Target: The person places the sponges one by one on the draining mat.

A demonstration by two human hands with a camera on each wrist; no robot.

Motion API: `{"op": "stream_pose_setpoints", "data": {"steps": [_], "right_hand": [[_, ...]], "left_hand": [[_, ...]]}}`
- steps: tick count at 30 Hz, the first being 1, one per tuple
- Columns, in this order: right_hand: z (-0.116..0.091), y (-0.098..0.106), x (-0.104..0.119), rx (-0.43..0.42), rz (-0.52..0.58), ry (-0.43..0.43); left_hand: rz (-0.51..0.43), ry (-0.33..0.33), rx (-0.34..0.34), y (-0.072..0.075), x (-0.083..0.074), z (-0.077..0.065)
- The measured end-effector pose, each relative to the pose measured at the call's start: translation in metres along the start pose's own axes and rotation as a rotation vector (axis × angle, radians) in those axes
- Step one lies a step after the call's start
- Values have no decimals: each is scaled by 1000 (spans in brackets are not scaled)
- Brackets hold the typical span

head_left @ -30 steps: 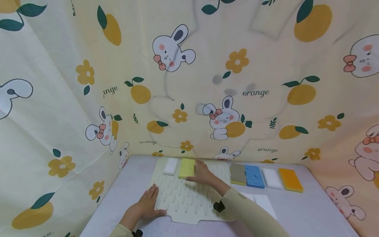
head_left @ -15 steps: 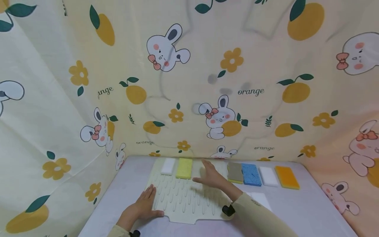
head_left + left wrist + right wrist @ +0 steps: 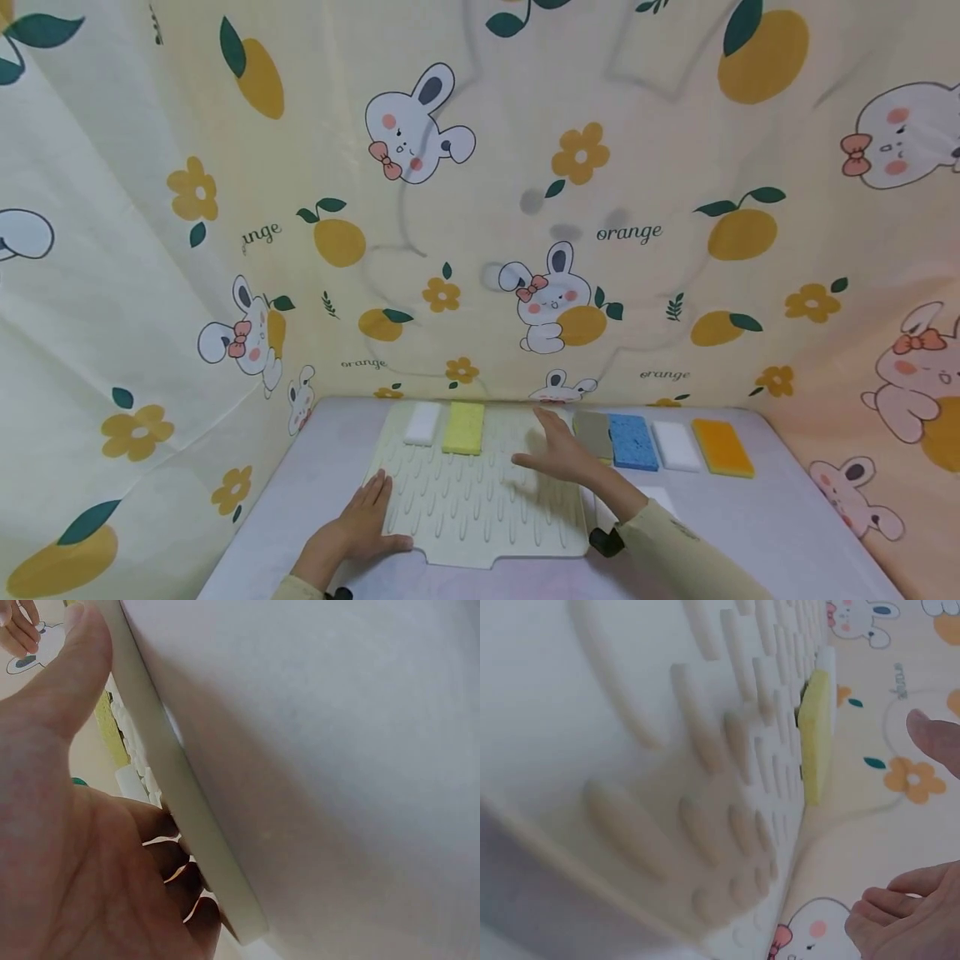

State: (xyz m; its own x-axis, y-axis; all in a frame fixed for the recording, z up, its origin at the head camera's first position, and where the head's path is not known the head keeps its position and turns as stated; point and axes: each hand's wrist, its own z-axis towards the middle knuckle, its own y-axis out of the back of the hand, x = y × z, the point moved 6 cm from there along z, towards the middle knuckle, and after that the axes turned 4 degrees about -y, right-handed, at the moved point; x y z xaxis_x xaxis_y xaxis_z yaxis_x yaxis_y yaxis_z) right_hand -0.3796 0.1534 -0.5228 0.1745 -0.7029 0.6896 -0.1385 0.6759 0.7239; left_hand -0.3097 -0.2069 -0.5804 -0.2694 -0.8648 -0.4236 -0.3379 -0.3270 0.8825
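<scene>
A cream ridged draining mat (image 3: 480, 508) lies on the table. At its left edge rests my left hand (image 3: 365, 518), fingers extended along the rim and thumb toward the front corner; the left wrist view shows the fingers against the mat's edge. On the far left part of the mat a white sponge (image 3: 422, 423) and a yellow sponge (image 3: 463, 428) lie side by side. Over the mat's right part, apart from the yellow sponge, is my right hand (image 3: 561, 450) with thumb and fingers spread and nothing between them.
Right of the mat, a row holds a grey-topped sponge (image 3: 592, 433), a blue sponge (image 3: 633, 442), a white sponge (image 3: 677, 446) and an orange sponge (image 3: 722, 447). A flat white piece (image 3: 658, 500) lies nearer, partly behind the right sleeve. A patterned curtain (image 3: 465, 208) stands behind the table.
My right hand has let go of the yellow sponge and moved right, toward the grey-topped sponge. The yellow sponge stays on the mat, and my left hand keeps its place at the mat's edge.
</scene>
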Motion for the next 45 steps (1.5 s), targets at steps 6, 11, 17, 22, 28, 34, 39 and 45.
{"op": "stream_pose_setpoints", "data": {"steps": [6,11,17,22,28,34,39,45], "right_hand": [[-10,10,-9,-7,-14,-14],[-20,18,-16,-16,5,-20],[-30,26,-25,-28,0,-10],[-38,34,-34,-28,-5,-21],[-47,46,-49,-48,-35,8],[-58,61,-56,-85,-9,50],[-64,69,-71,-69,-38,-16],[-72,80,-91,-49,-86,-84]], "left_hand": [[-23,-15,-32,-6,6,3],[8,12,-6,0,-2,-1],[51,31,-2,2,-6,-3],[46,28,-7,3,-7,-4],[25,11,-11,4,-7,-5],[49,18,-17,6,-7,-7],[34,15,-17,6,-9,-8],[49,13,-20,8,-11,-9]]}}
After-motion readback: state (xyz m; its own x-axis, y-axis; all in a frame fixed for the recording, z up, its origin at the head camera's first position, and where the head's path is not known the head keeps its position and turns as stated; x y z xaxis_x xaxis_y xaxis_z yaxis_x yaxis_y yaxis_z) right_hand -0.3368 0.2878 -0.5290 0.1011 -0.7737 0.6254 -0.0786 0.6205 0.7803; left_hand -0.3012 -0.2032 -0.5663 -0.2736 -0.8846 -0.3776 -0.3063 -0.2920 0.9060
